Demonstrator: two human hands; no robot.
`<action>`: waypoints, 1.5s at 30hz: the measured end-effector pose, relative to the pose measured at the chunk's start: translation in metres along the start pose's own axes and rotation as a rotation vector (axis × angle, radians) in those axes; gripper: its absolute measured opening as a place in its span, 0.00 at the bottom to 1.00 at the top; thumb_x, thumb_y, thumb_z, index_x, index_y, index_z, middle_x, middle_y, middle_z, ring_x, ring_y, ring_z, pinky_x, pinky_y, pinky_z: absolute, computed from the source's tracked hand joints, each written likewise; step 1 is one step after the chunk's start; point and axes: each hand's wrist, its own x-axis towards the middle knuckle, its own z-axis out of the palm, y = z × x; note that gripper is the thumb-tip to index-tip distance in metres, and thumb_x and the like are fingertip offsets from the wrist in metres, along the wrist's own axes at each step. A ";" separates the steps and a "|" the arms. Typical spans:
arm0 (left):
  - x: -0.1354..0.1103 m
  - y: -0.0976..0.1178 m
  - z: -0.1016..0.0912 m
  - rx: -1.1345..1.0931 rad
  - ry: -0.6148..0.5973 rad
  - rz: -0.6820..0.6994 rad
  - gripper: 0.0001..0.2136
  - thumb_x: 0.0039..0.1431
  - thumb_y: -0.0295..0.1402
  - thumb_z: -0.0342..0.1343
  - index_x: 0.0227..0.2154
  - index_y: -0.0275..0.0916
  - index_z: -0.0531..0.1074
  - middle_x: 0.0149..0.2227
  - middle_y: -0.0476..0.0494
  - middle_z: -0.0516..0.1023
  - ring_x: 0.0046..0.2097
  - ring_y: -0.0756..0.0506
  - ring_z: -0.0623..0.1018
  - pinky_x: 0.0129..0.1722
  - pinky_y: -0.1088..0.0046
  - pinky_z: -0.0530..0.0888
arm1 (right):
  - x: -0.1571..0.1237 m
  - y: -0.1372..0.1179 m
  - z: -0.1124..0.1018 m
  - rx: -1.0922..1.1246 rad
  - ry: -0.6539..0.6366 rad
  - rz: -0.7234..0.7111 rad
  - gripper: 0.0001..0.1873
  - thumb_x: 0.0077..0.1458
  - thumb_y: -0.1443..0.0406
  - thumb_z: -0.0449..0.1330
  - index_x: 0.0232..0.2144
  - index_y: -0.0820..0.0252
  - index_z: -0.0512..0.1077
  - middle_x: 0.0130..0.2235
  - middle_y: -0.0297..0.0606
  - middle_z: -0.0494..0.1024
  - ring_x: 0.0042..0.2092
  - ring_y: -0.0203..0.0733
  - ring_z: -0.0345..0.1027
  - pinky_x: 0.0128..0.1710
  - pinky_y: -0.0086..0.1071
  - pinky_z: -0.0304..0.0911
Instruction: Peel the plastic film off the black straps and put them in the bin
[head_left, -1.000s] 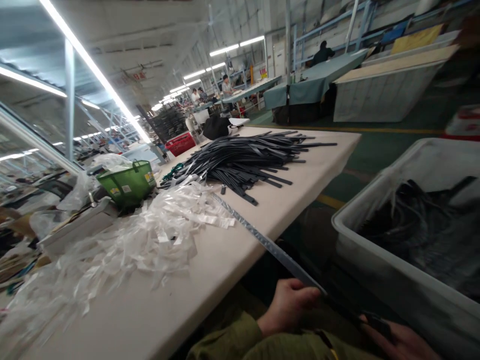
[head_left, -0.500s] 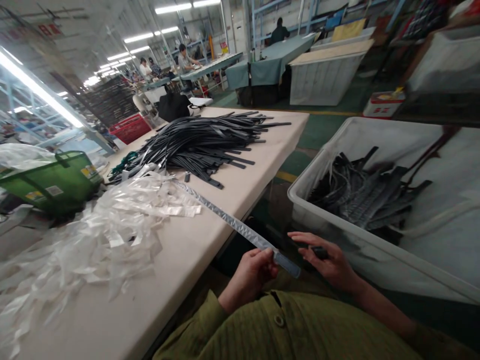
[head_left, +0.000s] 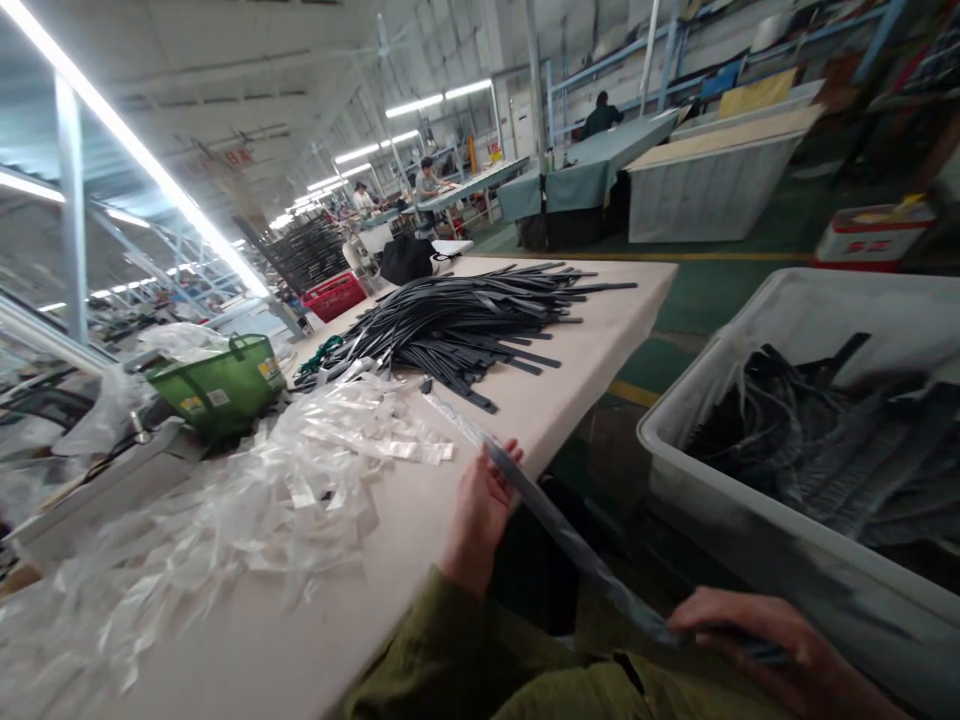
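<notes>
A long flat grey strap point(head_left: 574, 545) runs slantwise from the table's edge down to the lower right. Toward its far end on the table it looks paler and shiny, like clear plastic film. My left hand point(head_left: 476, 515) is closed loosely on the strap's upper part, by the table edge. Lower down, my right hand point(head_left: 757, 640) grips the near end, with a dark piece showing among the fingers; blur hides its detail. Beyond my left hand, crumpled clear plastic strips point(head_left: 315, 480) and a pile of dark straps point(head_left: 457, 320) lie on the table.
The pale table point(head_left: 247, 640) spans the left and middle. A white bin point(head_left: 750, 500) holding dark straps stands at right. A green basket point(head_left: 225, 385) and a red crate point(head_left: 334, 297) are at the far left. Other people work at distant tables.
My left hand has moved up the strap toward the table. My right hand, open beside the strap before, now grips its near end lower right. The view has shifted left.
</notes>
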 end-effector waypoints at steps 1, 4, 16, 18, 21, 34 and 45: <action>0.009 0.017 0.004 -0.012 0.020 0.069 0.10 0.65 0.36 0.52 0.39 0.33 0.71 0.39 0.36 0.82 0.38 0.47 0.81 0.41 0.72 0.75 | -0.004 0.008 0.002 -0.012 -0.064 0.025 0.21 0.59 0.48 0.56 0.32 0.54 0.82 0.31 0.44 0.82 0.33 0.50 0.77 0.34 0.37 0.73; 0.023 0.054 0.013 -0.043 0.036 0.216 0.10 0.67 0.36 0.50 0.43 0.36 0.72 0.39 0.42 0.82 0.38 0.51 0.80 0.41 0.76 0.73 | -0.006 0.029 0.013 -0.037 -0.138 0.045 0.22 0.60 0.49 0.55 0.31 0.55 0.81 0.30 0.43 0.82 0.31 0.48 0.77 0.34 0.35 0.72; -0.042 -0.037 -0.022 0.686 -0.498 0.027 0.22 0.59 0.49 0.57 0.42 0.34 0.77 0.30 0.43 0.79 0.29 0.49 0.75 0.32 0.74 0.71 | 0.082 -0.046 -0.020 0.264 0.221 -0.152 0.15 0.61 0.54 0.60 0.34 0.59 0.79 0.58 0.45 0.73 0.34 0.37 0.75 0.28 0.28 0.70; -0.045 -0.044 -0.032 0.767 -0.567 0.010 0.21 0.61 0.49 0.54 0.42 0.34 0.77 0.31 0.43 0.79 0.30 0.49 0.74 0.33 0.74 0.70 | 0.093 -0.053 -0.029 0.318 0.251 -0.188 0.15 0.60 0.54 0.61 0.33 0.59 0.79 0.57 0.44 0.73 0.31 0.34 0.73 0.26 0.27 0.69; -0.047 -0.042 -0.037 0.888 -0.617 0.034 0.20 0.63 0.48 0.51 0.41 0.35 0.77 0.32 0.44 0.79 0.32 0.48 0.74 0.35 0.73 0.70 | 0.098 -0.058 -0.032 0.434 0.246 -0.205 0.14 0.59 0.55 0.63 0.33 0.59 0.79 0.49 0.42 0.80 0.31 0.35 0.73 0.25 0.25 0.68; -0.060 -0.073 -0.007 1.114 -0.642 0.356 0.19 0.64 0.50 0.48 0.33 0.41 0.77 0.30 0.45 0.78 0.34 0.45 0.75 0.36 0.74 0.70 | 0.066 -0.094 -0.016 0.115 0.334 -0.243 0.15 0.64 0.57 0.58 0.36 0.63 0.79 0.38 0.43 0.83 0.40 0.43 0.77 0.41 0.32 0.71; -0.048 -0.110 -0.040 1.064 -0.606 0.438 0.19 0.61 0.50 0.50 0.43 0.43 0.77 0.46 0.39 0.80 0.47 0.41 0.79 0.49 0.67 0.74 | 0.030 -0.090 -0.129 -0.287 0.808 -0.063 0.22 0.61 0.48 0.57 0.36 0.59 0.81 0.33 0.37 0.83 0.25 0.35 0.68 0.25 0.28 0.65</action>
